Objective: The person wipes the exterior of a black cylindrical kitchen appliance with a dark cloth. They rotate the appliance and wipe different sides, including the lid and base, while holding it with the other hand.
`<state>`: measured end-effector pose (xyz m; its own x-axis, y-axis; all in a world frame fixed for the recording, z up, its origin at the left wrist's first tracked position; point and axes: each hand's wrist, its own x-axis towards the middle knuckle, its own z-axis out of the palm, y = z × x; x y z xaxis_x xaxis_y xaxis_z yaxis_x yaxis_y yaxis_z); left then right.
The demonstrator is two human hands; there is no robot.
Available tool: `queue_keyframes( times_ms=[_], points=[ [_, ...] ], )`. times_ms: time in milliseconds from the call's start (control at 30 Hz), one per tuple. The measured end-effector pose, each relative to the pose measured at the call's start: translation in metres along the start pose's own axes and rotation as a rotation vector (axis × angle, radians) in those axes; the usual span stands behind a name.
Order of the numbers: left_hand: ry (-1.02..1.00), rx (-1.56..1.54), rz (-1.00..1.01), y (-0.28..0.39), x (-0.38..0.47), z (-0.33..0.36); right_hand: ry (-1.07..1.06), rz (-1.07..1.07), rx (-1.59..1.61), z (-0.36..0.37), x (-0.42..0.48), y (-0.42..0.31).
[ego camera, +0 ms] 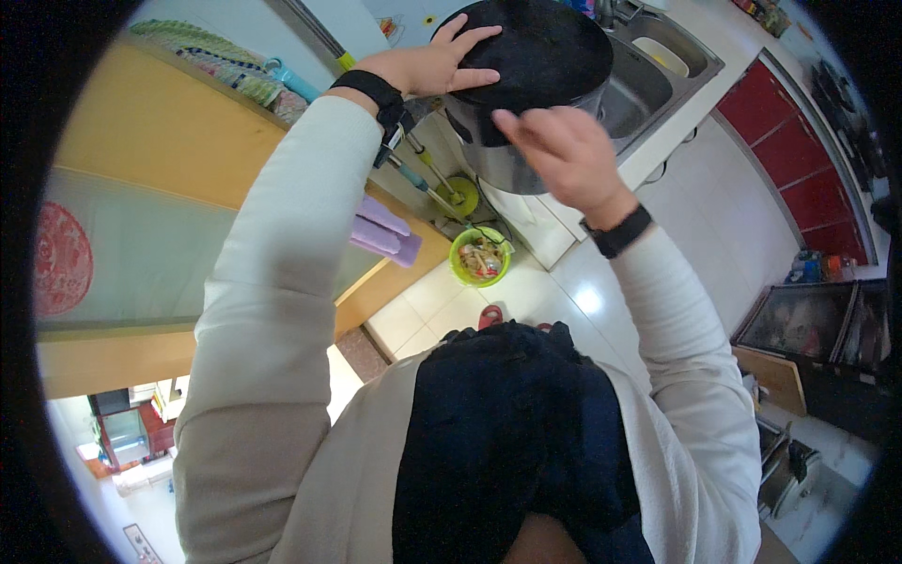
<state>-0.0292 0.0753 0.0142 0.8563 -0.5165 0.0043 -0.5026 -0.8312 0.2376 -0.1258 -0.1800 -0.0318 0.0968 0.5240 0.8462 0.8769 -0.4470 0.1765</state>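
A large cylindrical container, with a black round lid [546, 53] and a shiny grey body [486, 158], is in front of me at the counter beside the sink. My left hand [451, 60] lies with spread fingers on the lid's left edge. At the container's front, just below the rim, is my right hand [564, 151]. Its fingers are curled and slightly blurred, close to a black part [490, 127] on the container's side. Whether those fingers grip anything is hidden.
The steel sink [638, 84] holds a white dish [661, 56]. Below the counter stand a lime-green waste bin [454, 264] with rubbish and several mop poles [423, 151]. A purple towel [384, 236] hangs at the left door. Red cabinets [782, 134] line the right.
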Motion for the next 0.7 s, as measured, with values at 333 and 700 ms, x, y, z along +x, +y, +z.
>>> queue_keyframes(
  times_ms=[333,700],
  points=[
    [0.021,-0.055,-0.005,0.006,-0.007,-0.001,-0.731,0.023,0.020,0.108,-0.143,-0.053],
    [-0.136,0.376,-0.274,0.039,0.002,-0.020,-0.010,-0.006,-0.026,-0.023,-0.061,0.028]
  ],
)
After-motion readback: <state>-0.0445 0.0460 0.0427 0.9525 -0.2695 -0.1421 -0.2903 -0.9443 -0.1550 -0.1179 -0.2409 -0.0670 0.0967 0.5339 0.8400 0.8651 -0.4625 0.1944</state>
